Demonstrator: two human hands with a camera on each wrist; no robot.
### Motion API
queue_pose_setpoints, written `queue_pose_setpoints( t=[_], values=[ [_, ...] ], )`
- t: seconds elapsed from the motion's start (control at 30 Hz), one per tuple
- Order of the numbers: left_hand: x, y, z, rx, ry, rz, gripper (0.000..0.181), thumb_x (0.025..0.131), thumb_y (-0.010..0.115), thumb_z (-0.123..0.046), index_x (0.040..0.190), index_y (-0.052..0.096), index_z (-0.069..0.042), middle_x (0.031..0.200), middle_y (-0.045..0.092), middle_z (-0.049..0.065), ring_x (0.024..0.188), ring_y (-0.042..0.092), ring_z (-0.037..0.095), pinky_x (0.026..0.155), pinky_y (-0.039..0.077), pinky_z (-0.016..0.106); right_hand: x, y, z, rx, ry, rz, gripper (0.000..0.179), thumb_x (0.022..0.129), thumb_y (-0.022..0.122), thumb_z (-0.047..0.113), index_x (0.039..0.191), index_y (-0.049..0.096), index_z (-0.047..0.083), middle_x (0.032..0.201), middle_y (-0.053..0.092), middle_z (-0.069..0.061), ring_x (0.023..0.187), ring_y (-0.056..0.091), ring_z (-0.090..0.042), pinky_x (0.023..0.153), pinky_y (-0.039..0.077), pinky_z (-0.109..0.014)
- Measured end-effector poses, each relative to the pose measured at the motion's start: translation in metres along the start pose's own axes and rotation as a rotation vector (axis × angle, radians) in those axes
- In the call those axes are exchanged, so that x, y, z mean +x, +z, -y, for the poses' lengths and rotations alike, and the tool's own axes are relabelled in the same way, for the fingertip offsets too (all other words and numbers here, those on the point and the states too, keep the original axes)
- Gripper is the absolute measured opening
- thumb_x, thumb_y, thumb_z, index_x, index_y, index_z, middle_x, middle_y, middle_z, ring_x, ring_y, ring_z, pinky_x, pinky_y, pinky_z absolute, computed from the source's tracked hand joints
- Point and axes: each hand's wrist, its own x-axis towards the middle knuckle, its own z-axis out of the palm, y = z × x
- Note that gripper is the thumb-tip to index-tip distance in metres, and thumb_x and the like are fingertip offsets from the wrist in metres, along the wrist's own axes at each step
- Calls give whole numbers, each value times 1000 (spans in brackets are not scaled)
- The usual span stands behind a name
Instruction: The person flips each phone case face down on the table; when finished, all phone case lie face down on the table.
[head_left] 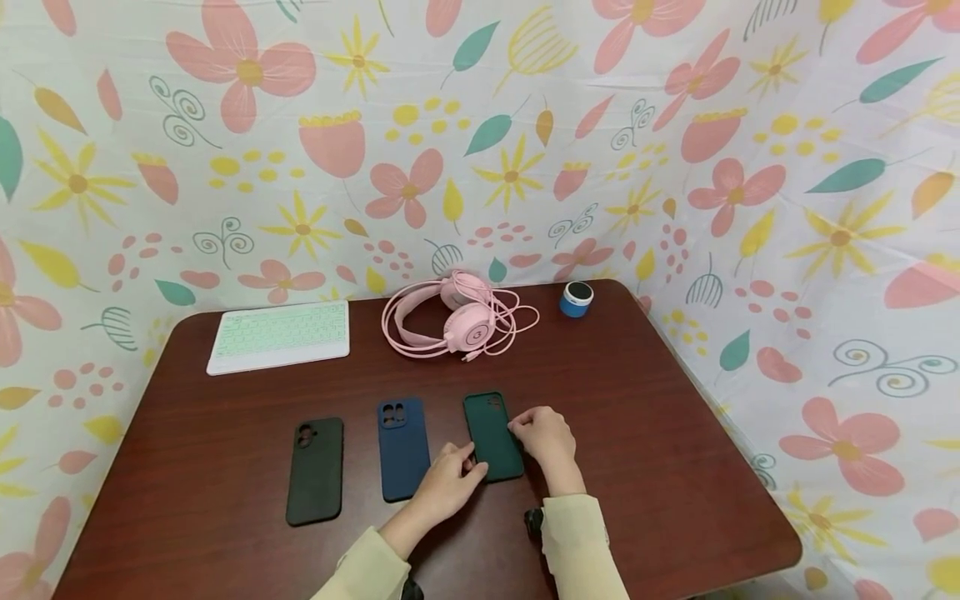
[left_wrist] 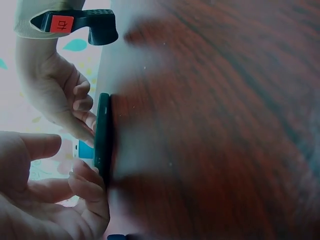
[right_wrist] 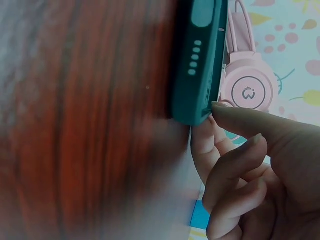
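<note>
A dark green phone case (head_left: 495, 437) lies on the brown table with its hollow inside facing up. My right hand (head_left: 546, 433) pinches its right rim between thumb and bent index finger; the right wrist view shows the thumb tip at the inner lip of the case (right_wrist: 195, 85). At the lower left edge is my left hand (head_left: 447, 483). Its bent fingers touch the side of the case (left_wrist: 102, 135) in the left wrist view, while the left thumb stands apart above. Beside this hand lies a blue phone case (head_left: 405, 462), and farther left a black phone case (head_left: 315, 479), both back side up.
Toward the back stand pink headphones (head_left: 468, 327) with a coiled cable. A white keyboard with green keys (head_left: 281, 333) lies at the back left, and a small blue cylindrical speaker (head_left: 575, 302) sits at the back right. Flower-patterned cloth (head_left: 420, 125) hangs behind the table (head_left: 637, 467).
</note>
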Motion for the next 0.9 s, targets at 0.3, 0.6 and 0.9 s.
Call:
queue_pose_setpoints(
  t=[0.3, 0.6, 0.9],
  values=[
    [-3, -2, -3, -38, 2, -33, 55, 100, 53, -31, 143, 43, 1, 120, 53, 13, 61, 48, 13, 54, 42, 29, -2, 0, 3, -19, -2, -11, 12, 89, 71, 27, 88, 78, 17, 66, 61, 2, 54, 55, -15, 46, 43, -32],
    [-3, -1, -2, -30, 43, -110, 56, 96, 61, -19, 144, 42, 0, 108, 55, 2, 66, 48, 7, 59, 43, 25, -2, 3, 6, -14, -7, 2, 12, 89, 71, 26, 88, 78, 17, 69, 62, 2, 54, 55, -15, 46, 43, -32],
    [-3, -2, -3, -115, 68, -160, 55, 95, 61, -15, 143, 41, 3, 109, 56, 6, 67, 47, 8, 60, 42, 24, -7, 3, 13, -3, -12, 37, 24, 92, 66, 35, 94, 77, 14, 72, 65, 2, 54, 57, -14, 48, 44, -33]
  ],
)
